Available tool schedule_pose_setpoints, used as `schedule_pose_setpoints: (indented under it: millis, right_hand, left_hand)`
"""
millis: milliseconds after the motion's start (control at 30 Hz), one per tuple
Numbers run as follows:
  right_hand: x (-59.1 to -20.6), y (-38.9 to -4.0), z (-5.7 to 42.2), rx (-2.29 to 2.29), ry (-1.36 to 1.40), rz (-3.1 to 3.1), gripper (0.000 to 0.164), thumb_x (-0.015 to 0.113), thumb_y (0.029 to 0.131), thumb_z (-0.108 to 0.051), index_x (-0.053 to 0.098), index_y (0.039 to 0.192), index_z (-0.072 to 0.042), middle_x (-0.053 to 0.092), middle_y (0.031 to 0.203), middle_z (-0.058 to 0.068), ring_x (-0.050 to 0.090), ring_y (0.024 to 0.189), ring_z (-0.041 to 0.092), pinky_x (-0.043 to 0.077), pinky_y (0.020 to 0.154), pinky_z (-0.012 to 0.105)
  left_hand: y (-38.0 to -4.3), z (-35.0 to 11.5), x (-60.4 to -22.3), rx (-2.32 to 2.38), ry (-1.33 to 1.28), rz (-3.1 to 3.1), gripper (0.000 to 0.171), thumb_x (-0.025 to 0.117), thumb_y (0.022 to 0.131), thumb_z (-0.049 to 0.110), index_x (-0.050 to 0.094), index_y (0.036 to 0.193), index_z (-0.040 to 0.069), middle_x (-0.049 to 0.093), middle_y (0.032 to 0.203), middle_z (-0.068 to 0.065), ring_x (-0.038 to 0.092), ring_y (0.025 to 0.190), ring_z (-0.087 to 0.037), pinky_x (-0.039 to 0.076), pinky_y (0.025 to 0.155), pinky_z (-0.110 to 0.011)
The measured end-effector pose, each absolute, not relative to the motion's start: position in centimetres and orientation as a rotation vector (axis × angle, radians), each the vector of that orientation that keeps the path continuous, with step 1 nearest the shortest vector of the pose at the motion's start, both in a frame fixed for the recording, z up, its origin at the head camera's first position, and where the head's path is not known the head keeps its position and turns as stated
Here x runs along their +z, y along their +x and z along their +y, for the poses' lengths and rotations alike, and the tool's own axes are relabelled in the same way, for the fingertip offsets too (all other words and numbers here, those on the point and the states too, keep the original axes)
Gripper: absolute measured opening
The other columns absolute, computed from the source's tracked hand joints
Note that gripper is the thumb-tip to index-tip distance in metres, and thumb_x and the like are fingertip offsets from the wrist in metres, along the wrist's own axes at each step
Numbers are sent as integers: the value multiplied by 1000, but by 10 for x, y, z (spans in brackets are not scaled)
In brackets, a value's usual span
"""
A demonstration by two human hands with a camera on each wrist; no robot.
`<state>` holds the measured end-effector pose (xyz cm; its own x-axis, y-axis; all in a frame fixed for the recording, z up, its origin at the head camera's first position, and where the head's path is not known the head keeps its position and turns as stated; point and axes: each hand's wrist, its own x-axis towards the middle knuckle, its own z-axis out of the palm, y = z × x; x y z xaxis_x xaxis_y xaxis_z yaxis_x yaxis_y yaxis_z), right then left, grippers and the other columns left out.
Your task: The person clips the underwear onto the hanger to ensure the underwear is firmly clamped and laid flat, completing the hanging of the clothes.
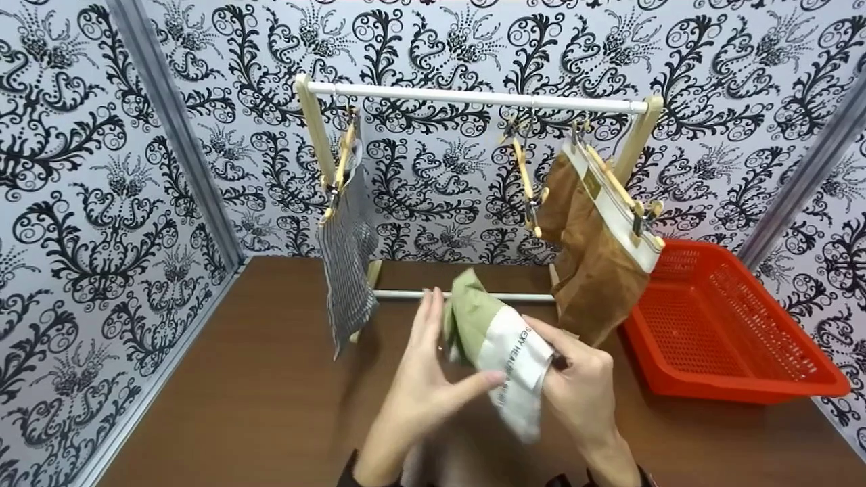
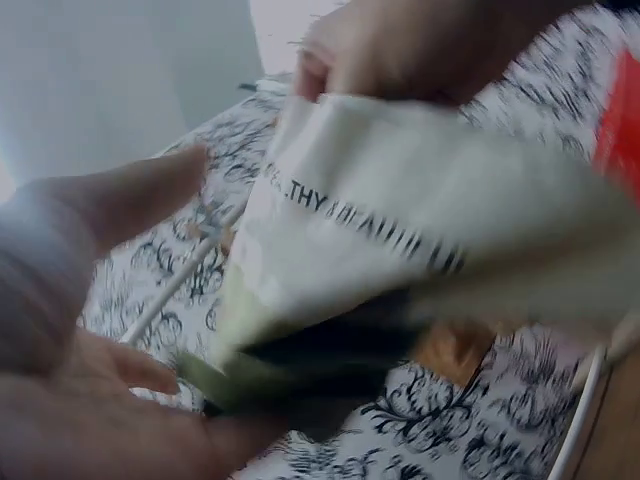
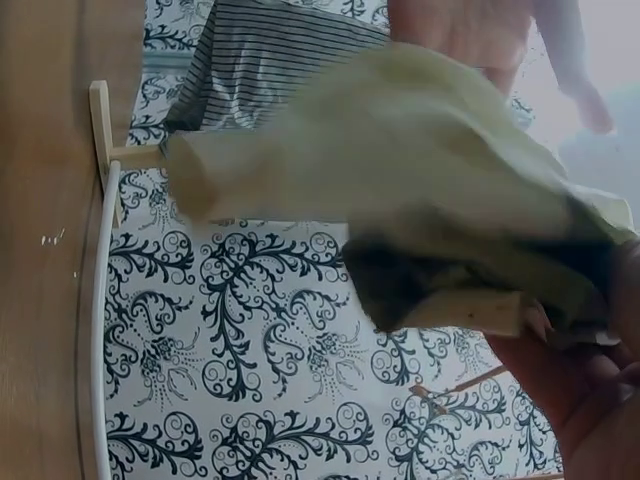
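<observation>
Green underpants [image 1: 504, 338] with a wide white printed waistband hang bunched above the table, blurred in both wrist views. My right hand [image 1: 585, 379] grips them by the waistband's end, the fingers partly tucked behind the cloth. On the other side my left hand [image 1: 423, 392] is spread, fingers straight up and thumb stretched out; the thumb tip overlaps the waistband in the head view. In the left wrist view the waistband [image 2: 370, 200] spans between the two hands. The right wrist view shows dark cloth [image 3: 400, 270] inside the folds, close to my right fingers.
Behind stands a small rack with a white rail [image 1: 473, 97]. From it hang a striped garment [image 1: 348, 250] at left, a bare clip hanger [image 1: 524, 169] and brown shorts [image 1: 588, 250] with a white waistband. A red plastic basket [image 1: 737, 385] sits at right on the brown table [image 1: 250, 379].
</observation>
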<state>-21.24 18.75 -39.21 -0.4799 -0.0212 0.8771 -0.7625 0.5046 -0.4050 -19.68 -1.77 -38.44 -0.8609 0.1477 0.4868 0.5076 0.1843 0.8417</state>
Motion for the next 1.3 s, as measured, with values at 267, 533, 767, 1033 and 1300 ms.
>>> schedule_pose_setpoints:
  millis: [267,533,767,1033,1300]
  right_hand:
    - [-393,-217,197,874,425,-1964,48,69,67,19,81,104,-8,78,90,4,70,68,12,53,59,21]
    - [-393,-220,204,857,263,-2099,40,71,68,14,81,101,-6,77,89,9,74,71,22,53,58,35]
    - [-391,-221,208,836,265,-2089,39,68,68,15,81,98,-6,77,89,9,72,69,22,50,56,32]
    - [-386,-222,214,827,263,-2074,33,72,71,13,82,97,-5,77,86,7,62,60,14,42,52,21]
    - [-380,-222,227,819,244,-2211,37,67,71,13,82,98,-6,76,78,5,40,52,13,30,48,22]
  left_hand:
    - [-182,16,-396,-1146,-728,-2428,133,89,68,54,10,161,2,-1,167,-19,10,153,-33,24,117,-48]
    - [-182,54,-432,-924,-716,-2453,142,79,65,76,11,159,-5,11,165,-26,13,153,-37,28,117,-44]
    - [-185,77,-453,-829,-651,-2242,111,81,74,29,18,154,-13,21,160,-33,28,147,-43,41,109,-46]
    - [-203,65,-452,-966,-649,-2099,69,70,77,-8,48,143,-9,57,140,-22,63,119,-31,55,92,-36]
    - [-221,30,-428,-1443,-591,-1826,20,69,89,-7,73,106,2,76,94,-6,71,76,-13,59,66,-27]
